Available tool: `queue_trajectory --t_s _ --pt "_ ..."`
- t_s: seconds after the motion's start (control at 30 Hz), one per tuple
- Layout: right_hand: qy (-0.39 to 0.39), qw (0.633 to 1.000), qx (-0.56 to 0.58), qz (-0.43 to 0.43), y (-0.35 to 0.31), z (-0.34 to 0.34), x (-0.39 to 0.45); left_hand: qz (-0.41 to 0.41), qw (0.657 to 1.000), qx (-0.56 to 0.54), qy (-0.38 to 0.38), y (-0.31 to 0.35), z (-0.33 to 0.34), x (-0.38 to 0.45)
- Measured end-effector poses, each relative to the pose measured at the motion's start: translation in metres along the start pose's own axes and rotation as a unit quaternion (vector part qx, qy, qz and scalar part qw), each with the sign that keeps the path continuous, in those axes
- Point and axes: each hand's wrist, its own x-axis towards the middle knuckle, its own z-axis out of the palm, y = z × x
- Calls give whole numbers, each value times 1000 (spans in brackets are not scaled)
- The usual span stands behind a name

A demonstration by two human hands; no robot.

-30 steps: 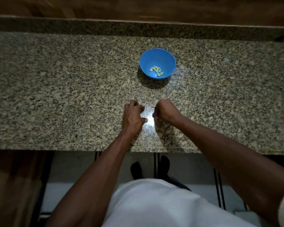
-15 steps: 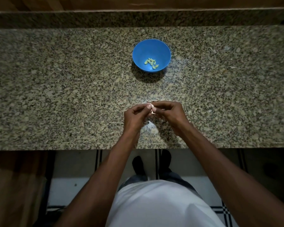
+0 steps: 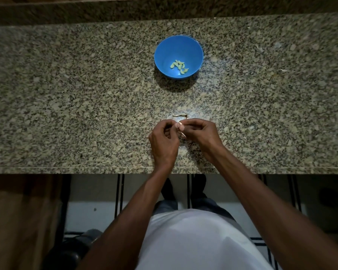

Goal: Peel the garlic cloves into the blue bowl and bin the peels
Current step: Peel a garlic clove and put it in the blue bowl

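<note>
Head view: both hands meet above the near middle of the speckled granite table [image 3: 66, 114]. The left hand [image 3: 164, 143] and the right hand [image 3: 201, 133] have their fingers curled, and their fingertips come together on one small pale garlic clove [image 3: 180, 126], each grip pinching it from its own side. How much of the clove's skin is off is too small to tell. Just beyond the fingertips a thin pale strip of peel [image 3: 180, 115] lies flat on the table, apart from the hands. Farther back, well apart from the hands, stands the blue bowl [image 3: 195, 47], upright, with a small heap of peeled cloves [image 3: 179, 66] on its bottom. A few pale flecks lie on the table at far right. Below the table's near edge are a white shirt [image 3: 193, 240] and dark shoes on a tiled floor.
</note>
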Motion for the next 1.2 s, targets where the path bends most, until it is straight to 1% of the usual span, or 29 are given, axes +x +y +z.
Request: queue_trajectory --t_s 0.07,0.17,0.3,0.37,0.43,0.53,0.63,0.8,0.87,1.0,1.07,1.2 --pt "-9 1000 -7 2 1 -1 1 17 999 34 -14 -3 -1 0" --pt "-33 999 13 15 2 -3 5 6 997 63 -39 -5 0 2" --pt "-45 997 40 51 0 -2 9 15 993 95 -71 0 3 5" --pt "-39 992 94 79 -2 -2 11 7 993 88 -84 -1 1 3" --pt "-33 982 154 107 -4 -4 14 -33 993 58 -94 -6 -5 0" --pt "-45 974 183 126 -8 -6 17 -87 992 -1 -92 -16 -17 -6" --pt "-47 977 163 125 -9 -8 19 -92 992 1 -81 -22 -25 -8" --pt "-67 989 84 99 -3 -14 21 -119 990 1 -70 -23 -23 -1" --pt "-75 992 55 87 1 -14 20 -117 991 -27 -65 -22 -24 0" --pt "-53 996 39 63 4 -11 17 -142 975 -138 -98 -14 -22 1" --pt "-49 998 12 45 4 -10 15 -150 973 -148 -99 -12 -19 1" --pt "-52 999 -8 15 4 -10 11 -170 974 -128 -80 -11 -15 4"
